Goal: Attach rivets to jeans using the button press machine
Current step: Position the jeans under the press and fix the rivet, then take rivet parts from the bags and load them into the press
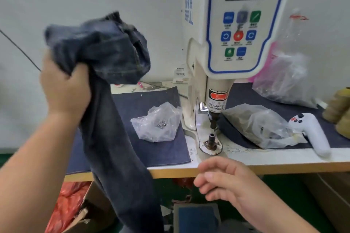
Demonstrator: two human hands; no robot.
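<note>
My left hand (65,89) grips a bunch of dark blue jeans (106,85) and holds it high at the left, blurred with motion; one leg hangs down past the table edge. My right hand (225,179) hovers below the table's front edge with fingers loosely curled, holding nothing. The white button press machine (236,30) stands at the middle, its punch above the lower die (211,141). A clear bag of small metal rivets (158,122) lies left of the machine on a denim mat (151,147).
Right of the die lies another clear bag (259,126) and a white controller (312,132). A larger plastic bag (286,79) sits behind. Thread spools (339,106) stand at the far right. Under the table are a cardboard box (91,210) with red material and a foot pedal (197,217).
</note>
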